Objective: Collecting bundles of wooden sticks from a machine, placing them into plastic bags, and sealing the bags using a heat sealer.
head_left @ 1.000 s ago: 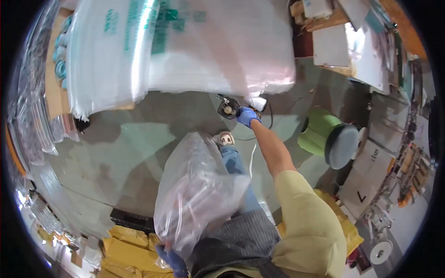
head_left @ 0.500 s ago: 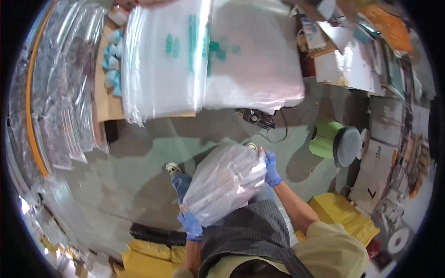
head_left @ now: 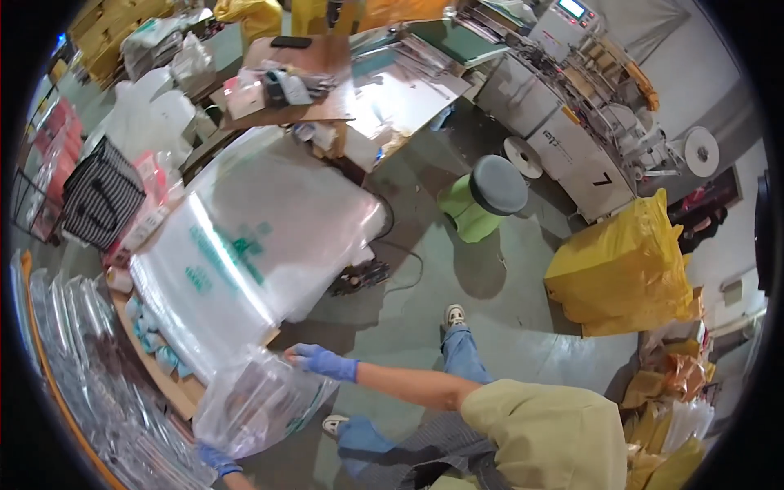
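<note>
1. I see the right hand (head_left: 314,359) with its grip closed on the clear, filled plastic bag (head_left: 253,400) at seven o'clock; the left hand (head_left: 216,459) grips it underneath.
2. I judge the step as carrying it to the stack of large clear sacks (head_left: 245,245) on the surface (head_left: 175,384); placing needs both hands steady.

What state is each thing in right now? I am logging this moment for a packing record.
clear plastic bag: filled, held between both hands.
left hand: gloved, gripping the bag's lower end.
right hand: gloved, on the bag's top.
stack of large clear bags: lying flat on a low platform.
green stool: upright, unoccupied.
yellow sack: stuffed full, on the floor.
</note>
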The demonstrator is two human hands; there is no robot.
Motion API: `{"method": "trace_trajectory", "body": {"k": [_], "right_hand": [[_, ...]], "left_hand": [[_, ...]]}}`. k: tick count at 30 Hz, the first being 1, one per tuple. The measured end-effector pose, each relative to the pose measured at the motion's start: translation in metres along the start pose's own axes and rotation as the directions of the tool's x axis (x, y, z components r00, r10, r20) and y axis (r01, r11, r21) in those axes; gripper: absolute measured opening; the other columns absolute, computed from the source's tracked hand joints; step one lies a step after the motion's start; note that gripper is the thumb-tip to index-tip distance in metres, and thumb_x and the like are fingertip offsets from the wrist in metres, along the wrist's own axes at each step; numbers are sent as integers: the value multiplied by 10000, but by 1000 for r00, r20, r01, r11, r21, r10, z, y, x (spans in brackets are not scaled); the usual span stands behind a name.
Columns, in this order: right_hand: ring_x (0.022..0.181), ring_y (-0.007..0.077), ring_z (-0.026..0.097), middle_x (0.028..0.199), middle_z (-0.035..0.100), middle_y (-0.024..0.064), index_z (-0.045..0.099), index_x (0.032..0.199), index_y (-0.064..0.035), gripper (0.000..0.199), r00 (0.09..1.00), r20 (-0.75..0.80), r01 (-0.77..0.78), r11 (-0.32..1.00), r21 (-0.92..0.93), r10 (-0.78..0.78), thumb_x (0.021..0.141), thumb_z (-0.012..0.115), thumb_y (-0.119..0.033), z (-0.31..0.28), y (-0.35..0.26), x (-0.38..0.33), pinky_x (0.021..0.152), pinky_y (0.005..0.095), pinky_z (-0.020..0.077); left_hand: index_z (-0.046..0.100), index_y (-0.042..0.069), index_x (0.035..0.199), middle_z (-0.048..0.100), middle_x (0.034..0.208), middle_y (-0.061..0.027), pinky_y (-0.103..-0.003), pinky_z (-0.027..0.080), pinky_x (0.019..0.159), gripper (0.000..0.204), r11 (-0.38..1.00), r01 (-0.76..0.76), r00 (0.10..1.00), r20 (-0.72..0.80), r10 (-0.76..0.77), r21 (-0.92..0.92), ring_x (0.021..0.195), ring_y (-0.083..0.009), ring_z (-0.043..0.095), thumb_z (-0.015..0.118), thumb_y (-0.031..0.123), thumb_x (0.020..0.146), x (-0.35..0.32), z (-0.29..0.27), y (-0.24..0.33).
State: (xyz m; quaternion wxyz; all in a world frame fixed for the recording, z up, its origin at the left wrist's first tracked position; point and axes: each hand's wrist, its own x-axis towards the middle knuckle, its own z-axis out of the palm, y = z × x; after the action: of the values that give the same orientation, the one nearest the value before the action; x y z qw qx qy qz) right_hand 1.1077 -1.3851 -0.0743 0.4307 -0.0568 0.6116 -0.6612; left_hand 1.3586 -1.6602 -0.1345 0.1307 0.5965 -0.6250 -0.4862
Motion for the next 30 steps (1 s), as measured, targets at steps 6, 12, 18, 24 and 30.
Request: {"method": "trace_trajectory", "body": {"k": [6,12,18,24,30], "right_hand": [[918,205,523,1064,536,93,481,1163,-48,489,807,-436,-407,910,78,398,800,541,-371,-410,47,-119,699,360,468],[750,258,563,956,578,166,431,1114,44,647,185,-978,-113,991,73,93,663,703,-332,-883,131,-241,659,358,474],[858,248,518,1061,485,114,228,1266,-116,748,445,-875,193,934,300,189,687,699,-161,-918,88,-158,701,399,478],[870,267,532,972,538,102,361,1177,-53,629,613,-598,-343,855,389,517,691,675,-300,-865,52,-95,745,455,446],[1018,338,501,1099,515,217,472,1145,9,558,813,-555,-303,688,-660,-174,703,626,-296,-905,-207,80,871,364,398]], "left_hand": [[459,-35,1103,491,1063,-156,-312,344,874,517,916,-251,956,231,183,313,964,-257,438,436,416,853,-101,128,63],[409,-28,1166,421,1160,-193,-327,281,944,567,696,-448,872,445,203,561,1078,-292,365,468,423,827,-287,373,117],[359,-20,1229,351,1257,-230,-342,219,1014,637,402,-446,876,482,14,799,1192,-328,292,500,430,801,-426,441,185],[470,6,1117,521,1051,-147,-340,390,849,399,612,-582,798,521,303,536,992,-266,491,554,141,751,-406,605,314],[462,39,1105,486,1057,-189,-407,397,832,382,481,-873,376,739,560,79,982,-350,472,530,164,750,-287,887,479]]}}
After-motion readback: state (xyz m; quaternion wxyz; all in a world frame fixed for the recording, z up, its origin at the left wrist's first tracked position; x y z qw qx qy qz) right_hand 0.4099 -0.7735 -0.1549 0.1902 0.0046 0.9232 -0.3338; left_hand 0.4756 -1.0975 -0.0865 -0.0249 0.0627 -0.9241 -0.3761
